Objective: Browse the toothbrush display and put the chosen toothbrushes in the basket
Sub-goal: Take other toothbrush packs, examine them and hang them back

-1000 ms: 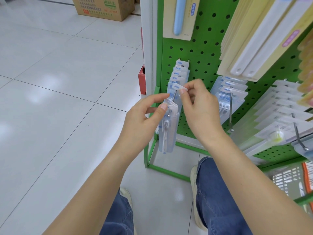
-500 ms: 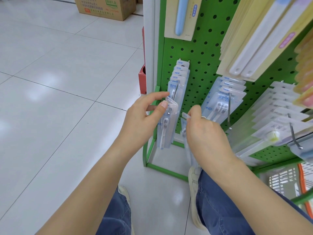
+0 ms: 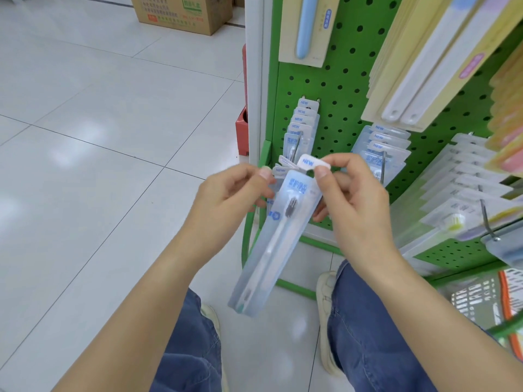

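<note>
1. Translucent plastic toothbrush pack [image 3: 278, 239] hangs clear of the display, off its hook, tilted with its foot toward the person's knees. Its printed face is turned up to the camera, which suits reading the label.

2. Right hand [image 3: 358, 210] pinches the white header tab of that pack between thumb and forefinger; the remaining fingers curl behind. Holding by the tab leaves the brush head and print unobstructed.

3. Left hand [image 3: 226, 205] has its fingers curled and grips further packs [image 3: 278, 168] at their tabs, just left of the free pack. The reason appears to be to keep them parted from the rest; whether they are on a hook I cannot tell.

4. Green pegboard display [image 3: 345, 80] carries the remaining rows on metal hooks [image 3: 297, 142], tabs overlapping so each can slide off forward.

5. Basket [image 3: 478, 298], white mesh with an orange handle, stands on the floor at lower right, partly hidden behind the right forearm and within reach. Its contents are not visible.

6. Judgement: selection in hand; the pack has yet to go into the basket.
</note>
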`<state>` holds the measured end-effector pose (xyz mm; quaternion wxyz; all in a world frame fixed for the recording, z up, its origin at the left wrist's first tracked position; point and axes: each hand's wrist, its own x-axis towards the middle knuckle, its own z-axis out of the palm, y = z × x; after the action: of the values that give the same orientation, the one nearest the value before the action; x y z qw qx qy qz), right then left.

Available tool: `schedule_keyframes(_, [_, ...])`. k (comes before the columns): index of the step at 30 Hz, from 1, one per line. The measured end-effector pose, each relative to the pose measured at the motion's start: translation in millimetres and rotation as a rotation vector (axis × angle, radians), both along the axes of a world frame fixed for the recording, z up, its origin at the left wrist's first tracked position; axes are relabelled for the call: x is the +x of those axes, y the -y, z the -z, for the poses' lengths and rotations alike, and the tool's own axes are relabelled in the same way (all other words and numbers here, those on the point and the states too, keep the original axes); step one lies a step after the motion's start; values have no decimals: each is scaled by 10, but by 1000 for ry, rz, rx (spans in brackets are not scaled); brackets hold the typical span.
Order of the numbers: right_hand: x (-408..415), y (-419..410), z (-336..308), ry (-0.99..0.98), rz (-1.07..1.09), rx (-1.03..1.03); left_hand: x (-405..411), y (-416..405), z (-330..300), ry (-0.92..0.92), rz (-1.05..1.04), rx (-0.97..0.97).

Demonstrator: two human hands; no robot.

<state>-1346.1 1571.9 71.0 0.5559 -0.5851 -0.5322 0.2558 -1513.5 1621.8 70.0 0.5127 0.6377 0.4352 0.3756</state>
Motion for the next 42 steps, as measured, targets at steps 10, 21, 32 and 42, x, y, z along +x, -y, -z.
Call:
schedule_keyframes(10, [-160, -66, -114, -290, -141, 37, -113, -10, -134, 258, 118, -146])
schedule_keyframes(21, [-462, -65, 274, -3, -318, -181, -298, -169, -133, 439, -46, -294])
schedule_keyframes(32, [-359, -145, 363, 623, -99, 131, -266, -230, -53, -63, -284, -22])
schedule_keyframes(42, [-340, -103, 303, 490, -145, 96, -304, -243, -117, 37, -181, -47])
